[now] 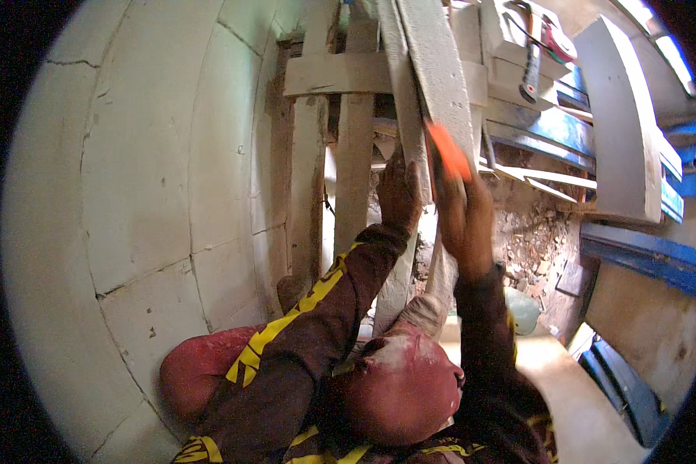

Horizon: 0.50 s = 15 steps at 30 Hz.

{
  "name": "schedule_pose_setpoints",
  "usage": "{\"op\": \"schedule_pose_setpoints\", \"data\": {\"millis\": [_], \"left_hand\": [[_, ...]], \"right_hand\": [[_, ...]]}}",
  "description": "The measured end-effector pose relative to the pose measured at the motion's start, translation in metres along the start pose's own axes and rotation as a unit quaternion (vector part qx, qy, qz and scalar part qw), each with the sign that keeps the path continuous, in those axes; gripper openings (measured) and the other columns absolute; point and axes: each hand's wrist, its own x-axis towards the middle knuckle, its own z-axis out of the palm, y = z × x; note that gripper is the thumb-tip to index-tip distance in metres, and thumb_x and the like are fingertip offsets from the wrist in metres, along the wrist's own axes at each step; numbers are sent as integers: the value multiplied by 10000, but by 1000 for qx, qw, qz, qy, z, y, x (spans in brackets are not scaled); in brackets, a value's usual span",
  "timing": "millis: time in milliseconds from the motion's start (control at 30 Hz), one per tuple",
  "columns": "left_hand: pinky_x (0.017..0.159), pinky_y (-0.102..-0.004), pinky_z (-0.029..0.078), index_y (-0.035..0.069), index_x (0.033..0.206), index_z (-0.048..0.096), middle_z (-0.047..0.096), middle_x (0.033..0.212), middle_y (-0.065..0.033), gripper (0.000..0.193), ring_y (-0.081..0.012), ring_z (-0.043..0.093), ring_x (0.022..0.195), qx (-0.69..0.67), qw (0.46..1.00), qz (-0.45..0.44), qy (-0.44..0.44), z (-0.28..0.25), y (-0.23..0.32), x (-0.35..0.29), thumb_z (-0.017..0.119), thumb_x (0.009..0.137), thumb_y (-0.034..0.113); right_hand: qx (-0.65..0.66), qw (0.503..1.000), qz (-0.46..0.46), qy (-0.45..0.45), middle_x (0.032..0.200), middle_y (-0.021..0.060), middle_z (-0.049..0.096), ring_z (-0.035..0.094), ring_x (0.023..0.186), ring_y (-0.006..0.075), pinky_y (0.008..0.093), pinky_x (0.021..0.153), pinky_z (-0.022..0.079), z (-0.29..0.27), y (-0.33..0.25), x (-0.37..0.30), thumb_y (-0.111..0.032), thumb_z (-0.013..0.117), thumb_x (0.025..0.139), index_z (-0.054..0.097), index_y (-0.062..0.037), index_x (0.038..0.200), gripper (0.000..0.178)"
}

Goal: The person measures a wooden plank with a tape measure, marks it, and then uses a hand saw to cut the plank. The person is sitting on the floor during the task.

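Observation:
A long pale block, like lightweight concrete, stretches away from me, with a dark lengthwise line along its left part. My right hand is closed round an orange handle, slightly smeared by motion. It looks like the handle of a hand saw, whose thin dark blade lies along that line, seen almost edge-on. On the near left side of the block, my left hand grips the narrow strip left of the line, close beside the saw handle. Some of its fingers are hidden.
A pale block wall rises close on my left. Wooden planks form a support under the block. At the upper right, a hammer and a red tape measure lie on stacked blocks. Blue beams and rubble are below.

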Motion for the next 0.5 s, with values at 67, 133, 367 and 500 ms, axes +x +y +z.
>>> {"op": "schedule_pose_setpoints", "data": {"millis": [67,133,367,500], "left_hand": [[1014,-467,397,-12,1343,486,520,1349,-249,423,-383,512,1218,-115,991,-63,-21,-1,-3,0,402,1024,253],[995,-480,404,-5,1358,471,522,1345,-249,427,-382,525,1203,-267,950,-156,-42,1,-7,-3,404,1023,251],[1019,-478,398,-31,1423,394,481,1396,-259,490,-425,508,1216,-41,999,-30,-6,7,-15,-6,411,1022,250],[1042,-484,388,-27,1406,405,492,1380,-257,475,-428,513,1209,-87,987,-101,-85,-2,-2,11,423,1020,251]], "right_hand": [[26,997,-70,-4,997,283,653,639,877,460,450,768,512,9,14,40,-161,491,977,528,-4,1293,355],[4,997,-78,3,946,284,649,625,840,480,459,737,506,12,28,39,-169,489,978,545,-11,1260,328],[-16,999,-38,9,1282,219,598,643,954,258,365,831,504,-20,30,-143,-305,438,1015,441,75,1397,539],[28,998,59,1,1087,200,688,662,922,234,381,826,507,0,30,-38,-263,480,1013,562,23,1279,398]]}}
